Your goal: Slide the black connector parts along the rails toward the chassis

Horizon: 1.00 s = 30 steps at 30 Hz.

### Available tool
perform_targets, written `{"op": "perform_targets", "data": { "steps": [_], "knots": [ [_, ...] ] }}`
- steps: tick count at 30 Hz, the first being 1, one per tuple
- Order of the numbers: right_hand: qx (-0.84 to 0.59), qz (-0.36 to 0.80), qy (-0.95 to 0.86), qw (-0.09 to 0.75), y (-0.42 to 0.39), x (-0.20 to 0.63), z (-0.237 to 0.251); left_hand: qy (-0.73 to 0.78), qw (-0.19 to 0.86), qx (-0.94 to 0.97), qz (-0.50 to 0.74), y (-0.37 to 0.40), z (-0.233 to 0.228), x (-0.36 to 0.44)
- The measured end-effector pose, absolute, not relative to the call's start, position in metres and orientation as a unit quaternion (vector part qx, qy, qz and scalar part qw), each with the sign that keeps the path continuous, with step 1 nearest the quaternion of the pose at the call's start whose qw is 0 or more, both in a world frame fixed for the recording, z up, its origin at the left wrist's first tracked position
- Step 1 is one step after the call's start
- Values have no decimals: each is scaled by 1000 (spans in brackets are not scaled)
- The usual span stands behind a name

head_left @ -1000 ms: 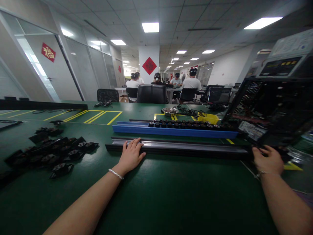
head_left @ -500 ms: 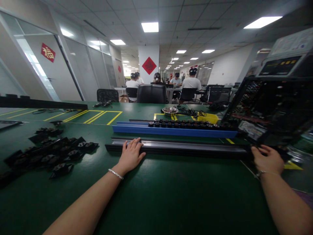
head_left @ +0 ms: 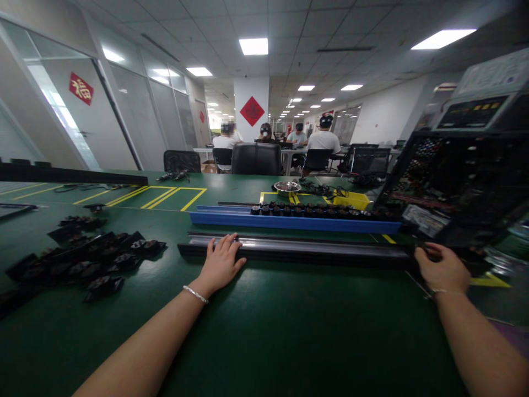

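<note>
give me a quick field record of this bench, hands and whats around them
left hand: flat, fingers over the left end of the long black metal rail
right hand: gripping the rail's right end
behind rail: long blue plastic tray carrying a row of small black parts
left side: pile of loose black plastic parts
right side: open black computer case
surface: green bench mat

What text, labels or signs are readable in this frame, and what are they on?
"福": gold character on the red sign on the left glass wall.
Red diamond sign on the white pillar: a mark on it, too small to read.
Small red sign on the far wall: unreadable.
Machine panel at right: yellow buttons and print, blurred.
White label inside the open computer case: blurred.
</note>
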State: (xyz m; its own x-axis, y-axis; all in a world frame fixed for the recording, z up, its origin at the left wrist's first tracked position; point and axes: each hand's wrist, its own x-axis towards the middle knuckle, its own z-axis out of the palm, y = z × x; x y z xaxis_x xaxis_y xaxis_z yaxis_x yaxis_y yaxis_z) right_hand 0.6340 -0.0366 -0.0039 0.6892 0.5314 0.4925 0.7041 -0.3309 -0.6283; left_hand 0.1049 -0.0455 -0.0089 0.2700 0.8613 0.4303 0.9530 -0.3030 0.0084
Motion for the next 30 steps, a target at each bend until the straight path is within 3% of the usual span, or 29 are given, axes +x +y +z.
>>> {"op": "perform_targets", "data": {
  "steps": [30],
  "knots": [
    [-789, -117, -440, 414, -38, 623, 0, -575, 120, -787, -187, -45, -9, 104]
  ]
}}
